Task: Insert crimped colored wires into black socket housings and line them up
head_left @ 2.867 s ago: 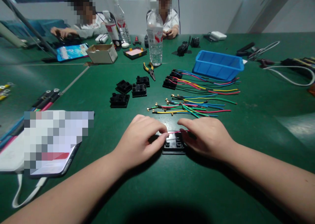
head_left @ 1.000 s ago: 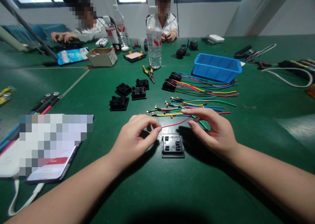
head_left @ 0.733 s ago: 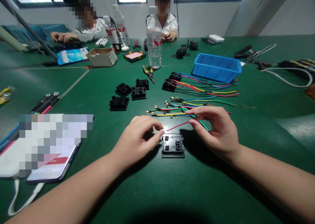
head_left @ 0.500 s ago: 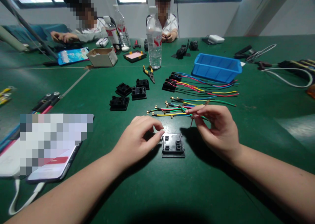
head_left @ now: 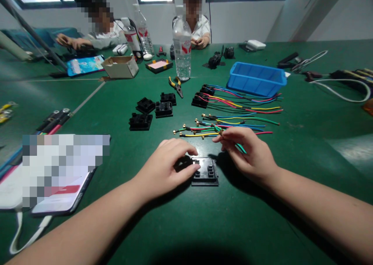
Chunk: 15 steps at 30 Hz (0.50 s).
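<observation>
A black plastic socket housing [head_left: 205, 179] lies on the green table in front of me, small raised blocks on its top. My left hand [head_left: 171, 162] is at its left side, thumb and index finger apart, the thumb tip over the near-left blocks. Whether the thumb presses on the housing I cannot tell. To the upper right, my right hand [head_left: 250, 152] pinches a green wire [head_left: 241, 148] with a brass-coloured terminal at its end. Behind that hand lie several loose coloured wires [head_left: 215, 135] with metal terminals, partly hidden by the fingers.
Several black housings [head_left: 164, 109] sit left of centre; wired housings [head_left: 199, 99] lie further back. Beyond them are pliers [head_left: 176, 88], a water bottle [head_left: 183, 51] and a blue bin [head_left: 256, 80]. A phone [head_left: 62, 195] lies at left. Two people sit across the table.
My right hand has moved slightly left and down with the green wire, its terminal now showing. My left thumb has shifted right over the housing, and the thumb and index finger have spread apart.
</observation>
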### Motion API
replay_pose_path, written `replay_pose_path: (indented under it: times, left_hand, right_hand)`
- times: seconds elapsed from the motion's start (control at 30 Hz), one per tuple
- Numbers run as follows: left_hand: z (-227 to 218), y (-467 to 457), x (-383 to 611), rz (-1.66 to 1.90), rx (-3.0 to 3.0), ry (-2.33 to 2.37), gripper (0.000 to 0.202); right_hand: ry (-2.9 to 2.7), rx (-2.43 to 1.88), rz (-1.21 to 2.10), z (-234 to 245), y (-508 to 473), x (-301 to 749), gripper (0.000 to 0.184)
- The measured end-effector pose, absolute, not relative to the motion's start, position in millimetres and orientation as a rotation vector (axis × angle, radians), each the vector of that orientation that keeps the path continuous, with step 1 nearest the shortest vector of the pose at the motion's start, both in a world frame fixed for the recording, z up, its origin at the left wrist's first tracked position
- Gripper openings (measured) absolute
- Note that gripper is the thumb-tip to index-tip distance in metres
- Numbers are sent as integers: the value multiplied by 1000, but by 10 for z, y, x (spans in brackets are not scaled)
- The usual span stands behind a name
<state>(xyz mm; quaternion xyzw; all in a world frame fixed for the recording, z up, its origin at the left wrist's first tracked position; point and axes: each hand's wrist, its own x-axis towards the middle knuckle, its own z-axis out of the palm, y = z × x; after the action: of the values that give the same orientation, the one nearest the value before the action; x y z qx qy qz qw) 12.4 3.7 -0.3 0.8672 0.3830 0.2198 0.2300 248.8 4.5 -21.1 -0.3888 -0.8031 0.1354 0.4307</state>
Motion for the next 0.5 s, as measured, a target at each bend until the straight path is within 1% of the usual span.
replay_pose_path:
  times: [0.1, 0.2, 0.33, 0.5]
  left_hand:
    - [-2, 38, 119, 583, 2380, 1029, 16]
    - [-2, 39, 117, 554, 2386, 989, 20]
    - [-10, 36, 123, 469, 2405, 927, 27]
    - [-21, 39, 129, 433, 2424, 938, 27]
  right_hand:
    - [-2066, -1011, 252, -161, 47, 2487, 18]
    - [-2091, -1026, 196, -141, 53, 2493, 16]
    - [-2093, -1074, 211, -144, 55, 2497, 15]
    - [-2100, -1085, 201, -152, 48, 2497, 12]
